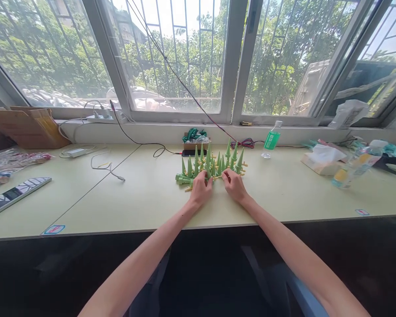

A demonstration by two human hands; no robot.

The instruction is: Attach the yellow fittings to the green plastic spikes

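A cluster of green cone-shaped plastic spikes [214, 164] with small yellow side pieces stands on the pale green table [145, 198], several upright and a few lying at the left [184, 179]. My left hand [201, 189] rests at the cluster's front edge, fingers curled and pinched around a green spike. My right hand [235, 185] sits just to the right of it, fingers pinched on a small yellow piece among the spikes. Both hands almost touch each other.
A green-labelled water bottle [271, 140] stands behind right. A phone [193, 152], a small box with green cord [194, 137], cables and a power strip [100, 117] lie near the windowsill. A tissue pack [321, 159], another bottle [354, 167] and a flat patterned tray [15, 193] flank the sides.
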